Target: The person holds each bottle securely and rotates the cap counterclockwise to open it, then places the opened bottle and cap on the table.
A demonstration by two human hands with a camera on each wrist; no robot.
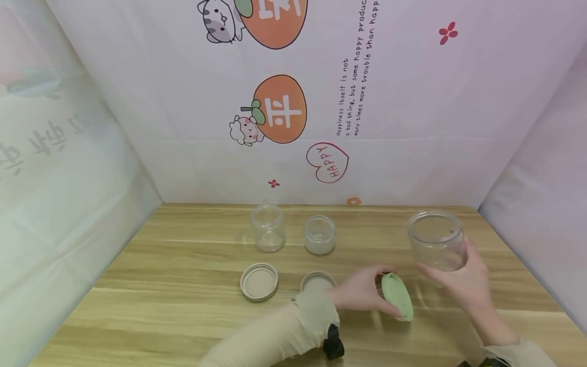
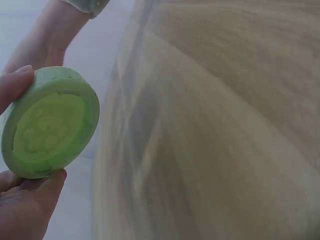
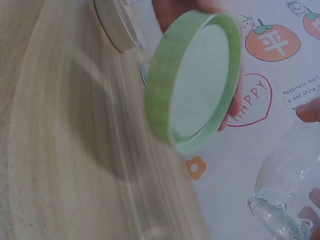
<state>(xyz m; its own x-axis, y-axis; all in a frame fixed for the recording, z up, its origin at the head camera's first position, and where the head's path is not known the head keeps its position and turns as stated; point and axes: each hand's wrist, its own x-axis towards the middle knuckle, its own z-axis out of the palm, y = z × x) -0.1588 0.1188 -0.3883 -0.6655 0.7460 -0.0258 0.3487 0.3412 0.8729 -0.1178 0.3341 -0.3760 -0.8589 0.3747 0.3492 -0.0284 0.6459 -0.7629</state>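
My left hand [image 1: 362, 290] grips a green round lid [image 1: 397, 296] by its rim, tilted on edge above the table. In the left wrist view the lid's outer face [image 2: 52, 127] shows a raised paw-like pattern; the right wrist view shows its pale inner side [image 3: 202, 82]. To the right, my right hand [image 1: 468, 285] holds a large clear jar [image 1: 435, 244] around its side, with the jar's mouth up and uncovered. Lid and jar are apart. The jar's base is partly hidden by the fingers.
Farther back stand a clear jar [image 1: 268, 229] and a shorter clear jar [image 1: 320, 235], both without lids. In front of them lie a pale round lid [image 1: 259, 282] and another lid [image 1: 317, 280], partly covered by the left arm. Printed cloth [image 1: 390, 168] walls the wooden table.
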